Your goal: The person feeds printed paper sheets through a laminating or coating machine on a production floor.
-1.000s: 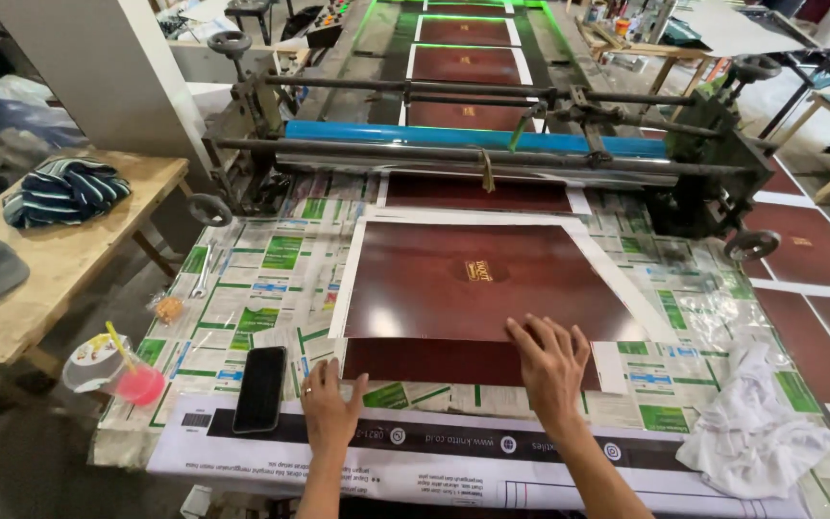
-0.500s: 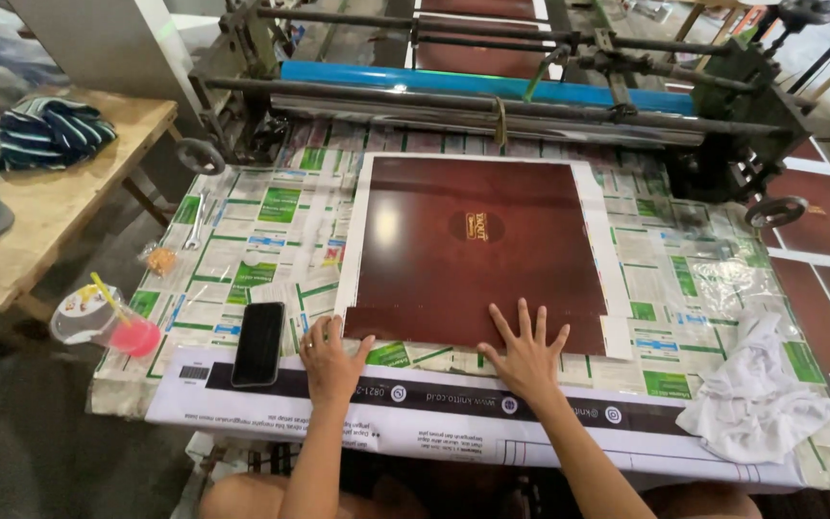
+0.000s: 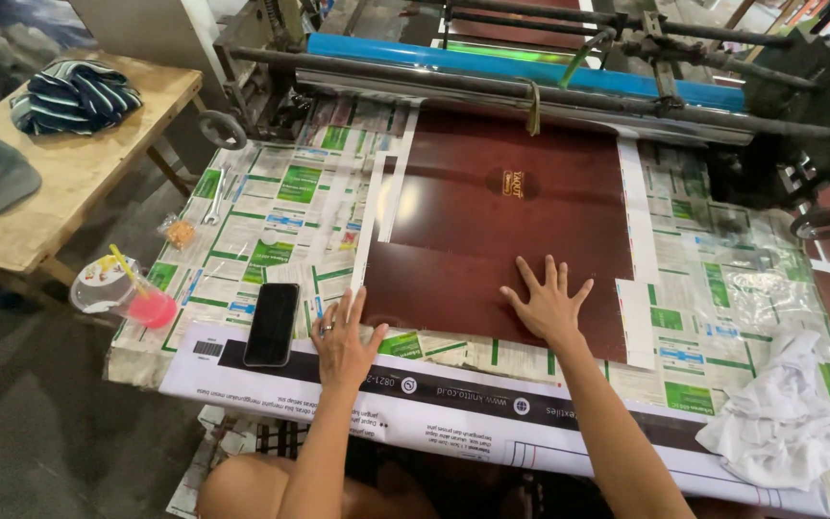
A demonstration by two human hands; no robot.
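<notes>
your right hand [image 3: 549, 306] lay flat, fingers spread, gripping nothing, pressed on the near edge of the dark red sheet [image 3: 511, 231]. your left hand [image 3: 343, 338] rested open at its near left corner. the sheet lay on the paper-covered table [image 3: 271, 202], below the blue roller [image 3: 521, 69]. a black phone [image 3: 272, 323] lay just beside your left hand.

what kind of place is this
Probably a small print-finishing or laminating workshop. A roller machine feeds a glossy maroon sheet onto a table covered in printed waste sheets. The right hand presses flat on the sheet; the left hand rests at its corner.
</notes>
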